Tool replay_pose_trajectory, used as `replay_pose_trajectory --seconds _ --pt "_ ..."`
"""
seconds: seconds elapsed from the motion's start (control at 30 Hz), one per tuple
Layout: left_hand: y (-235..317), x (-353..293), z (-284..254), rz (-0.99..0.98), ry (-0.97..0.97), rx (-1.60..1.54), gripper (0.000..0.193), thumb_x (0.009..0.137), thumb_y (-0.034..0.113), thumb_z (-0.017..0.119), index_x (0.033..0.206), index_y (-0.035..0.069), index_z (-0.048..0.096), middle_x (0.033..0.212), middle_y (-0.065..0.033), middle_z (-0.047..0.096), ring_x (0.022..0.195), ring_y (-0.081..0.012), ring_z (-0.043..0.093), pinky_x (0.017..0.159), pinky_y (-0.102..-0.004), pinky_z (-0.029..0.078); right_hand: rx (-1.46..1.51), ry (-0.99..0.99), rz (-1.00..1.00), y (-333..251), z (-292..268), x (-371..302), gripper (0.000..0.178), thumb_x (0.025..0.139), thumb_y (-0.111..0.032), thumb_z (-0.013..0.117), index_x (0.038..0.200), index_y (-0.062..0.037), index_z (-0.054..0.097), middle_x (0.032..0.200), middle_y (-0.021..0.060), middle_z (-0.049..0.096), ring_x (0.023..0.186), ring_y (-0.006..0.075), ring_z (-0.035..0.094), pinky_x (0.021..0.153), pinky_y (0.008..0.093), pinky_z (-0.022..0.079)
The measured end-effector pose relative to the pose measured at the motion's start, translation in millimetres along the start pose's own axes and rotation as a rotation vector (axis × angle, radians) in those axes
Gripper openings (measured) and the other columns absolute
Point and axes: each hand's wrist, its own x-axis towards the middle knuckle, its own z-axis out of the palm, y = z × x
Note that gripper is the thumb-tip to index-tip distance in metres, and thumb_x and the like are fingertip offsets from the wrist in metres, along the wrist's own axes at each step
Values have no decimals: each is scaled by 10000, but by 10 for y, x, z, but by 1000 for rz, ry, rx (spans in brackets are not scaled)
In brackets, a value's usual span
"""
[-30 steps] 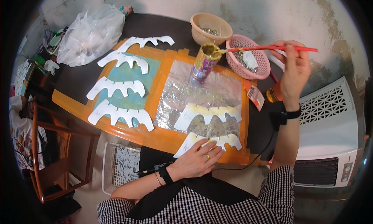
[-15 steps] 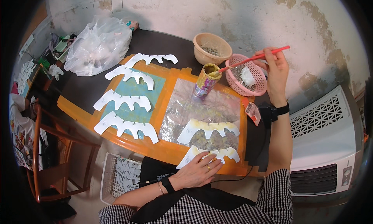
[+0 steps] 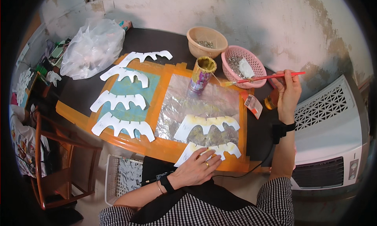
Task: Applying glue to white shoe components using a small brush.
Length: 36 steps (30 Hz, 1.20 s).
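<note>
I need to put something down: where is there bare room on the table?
The dark tabletop is bare between the bag and tan basket, and the plastic sheet is bare between the can and yellowed cutouts. It's crowded around the pink basket, brush, card and right hand.

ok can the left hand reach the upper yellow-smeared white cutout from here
Probably yes: the left hand rests on the lower cutout, and the upper cutout lies just beyond it with nothing standing between.
</note>
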Motion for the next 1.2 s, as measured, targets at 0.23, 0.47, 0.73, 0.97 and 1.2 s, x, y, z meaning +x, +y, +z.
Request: replay_pose_trajectory --seconds 0.23,0.47,0.73,0.97,1.2 --pt "-17 42 -44 -37 -52 14 540 867 326 652 1350 102 562 1404 -25 540 1302 -257 476 1128 -458 334 146 10 191 14 -708 -485 178 1046 -206 521 1036 -32 556 946 94 649 860 167 677 757 282 593" --pt "-25 67 -8 -41 -52 18 513 857 321 665 1321 115 595 1402 -8 548 1292 -242 481 1122 -455 347 -25 58 423 146 -1220 -1155 157 1047 -212 518 1012 -63 551 916 68 633 838 153 665 750 278 574" --pt "-4 84 -14 -48 -42 38 482 855 307 673 1298 123 625 1376 2 571 1270 -236 499 1114 -448 360 -71 110 459 318 -1209 -1358 157 1043 -210 526 1014 -58 552 920 79 636 846 163 665 750 283 580" --pt "-9 71 6 -59 -33 46 482 853 305 675 1297 125 625 1382 6 564 1264 -238 500 1112 -449 361 -47 148 394 352 -1176 -1413 149 1042 -192 525 1025 -47 554 915 83 634 860 183 669 757 297 581" --pt "-3 80 2 -40 -54 67 476 850 312 666 1287 129 625 1391 4 556 1260 -245 497 1109 -455 363 -54 120 414 256 -1232 -1510 129 1040 -173 529 1035 -47 557 913 87 639 851 192 671 755 305 583"
